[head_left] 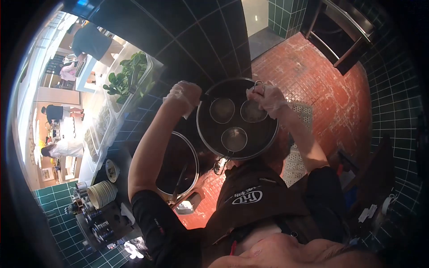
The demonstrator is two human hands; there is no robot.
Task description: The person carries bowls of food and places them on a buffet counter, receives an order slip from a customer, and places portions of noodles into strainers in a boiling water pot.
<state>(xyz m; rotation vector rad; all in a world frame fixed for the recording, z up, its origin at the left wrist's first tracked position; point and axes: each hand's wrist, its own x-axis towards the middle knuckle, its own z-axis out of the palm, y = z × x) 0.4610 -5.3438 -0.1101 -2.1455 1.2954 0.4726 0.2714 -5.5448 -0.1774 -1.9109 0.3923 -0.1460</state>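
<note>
A large round pot (200,129) of dark liquid stands in front of me, with three round mesh strainers in it. My left hand (184,95), in a clear plastic glove, is closed at the pot's left rim around the handle of the left strainer (222,110). My right hand (271,97), also gloved, grips the handle of the right strainer (254,111); the handle's looped end sticks up above the fingers. Nearest my body is the third strainer (234,139), untouched, its handle reaching over the near rim.
Left of it is a second pot (197,161) with a long-handled utensil inside. Clear bins hold leafy greens (127,77) and pale food. Stacked bowls (102,194) stand at lower left. A perforated mat (293,165) lies on the red tiled floor (330,107). Other people appear beyond the counter.
</note>
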